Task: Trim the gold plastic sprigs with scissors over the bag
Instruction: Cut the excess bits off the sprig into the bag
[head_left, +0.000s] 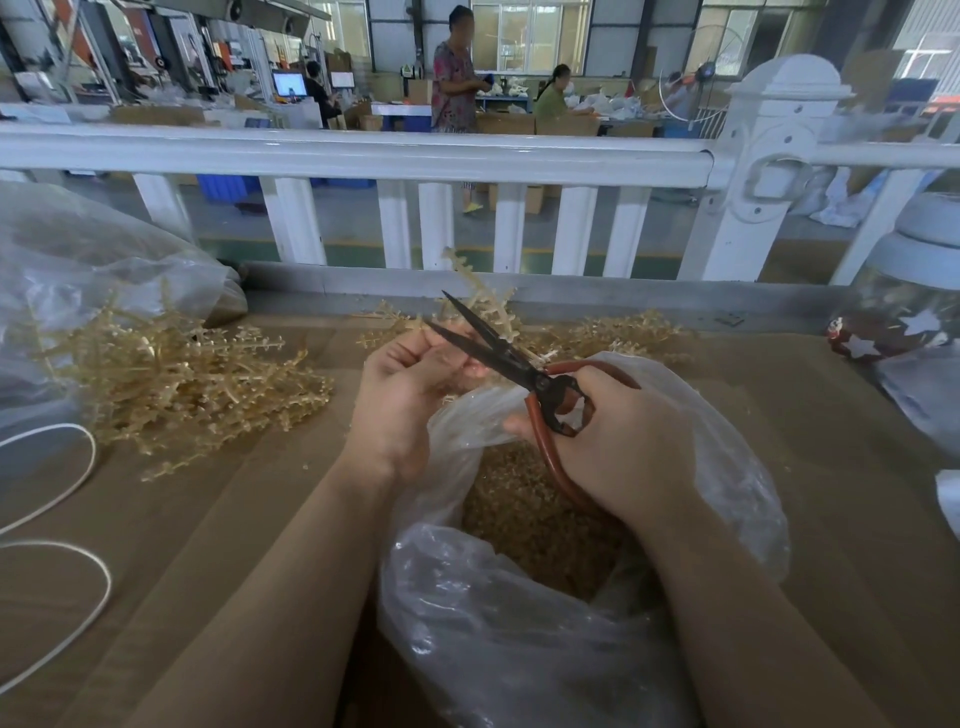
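Brown cardboard-covered table (208, 519), white railing (363, 153) at twelve o'clock, factory floor beyond. Left hand (402, 387) pinches a gold plastic sprig (480, 299); right hand (623, 447) grips red-handled scissors (511, 364), blades parted, above clear plastic bag (519, 649). Loose sprig pile (171, 379) at ten o'clock.

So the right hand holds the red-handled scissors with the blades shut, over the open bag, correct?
Not quite: the head view shows the blades open, not shut. The right hand does hold the red-handled scissors over the open bag, while the left hand pinches a gold sprig.
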